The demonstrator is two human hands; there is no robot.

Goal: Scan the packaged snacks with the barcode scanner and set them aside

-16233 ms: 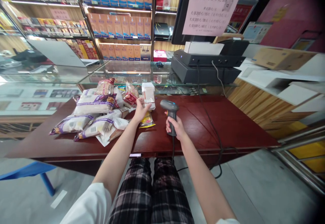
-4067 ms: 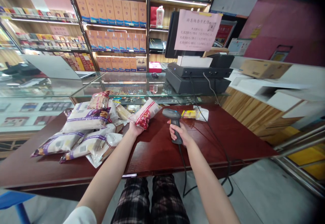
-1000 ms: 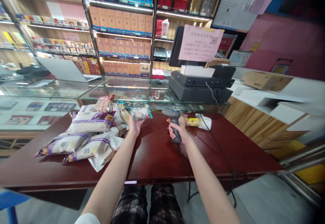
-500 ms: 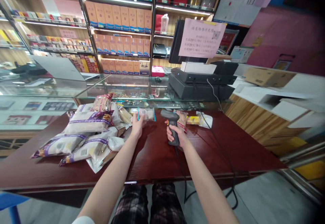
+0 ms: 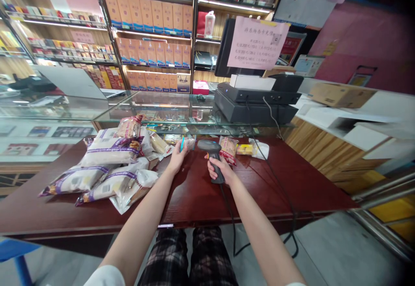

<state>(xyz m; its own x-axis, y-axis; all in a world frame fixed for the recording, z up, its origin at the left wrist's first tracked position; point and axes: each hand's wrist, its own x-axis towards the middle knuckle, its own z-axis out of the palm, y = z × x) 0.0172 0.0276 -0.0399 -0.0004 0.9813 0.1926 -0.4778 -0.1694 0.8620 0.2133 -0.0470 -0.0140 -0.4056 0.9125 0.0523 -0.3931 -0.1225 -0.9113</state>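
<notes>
Red-brown table (image 5: pixel 191 199) beneath scanner (image 5: pixel 209 146), stocked shelves (image 5: pixel 195 27) beyond.

One handheld scanner (image 5: pixel 210 147); one turquoise-edged packet (image 5: pixel 189 143); three packets (image 5: pixel 244 149) to the scanner's right; at least four purple-banded bags (image 5: pixel 108 153) (they overlap, so more may be hidden); one monitor (image 5: pixel 223 52); one laptop (image 5: pixel 71 81).

A shop: stocked shelves (image 5: pixel 152 34), boxed goods (image 5: pixel 147 14), glass display counter (image 5: pixel 177 98), barcode scanner (image 5: pixel 210 146).
</notes>
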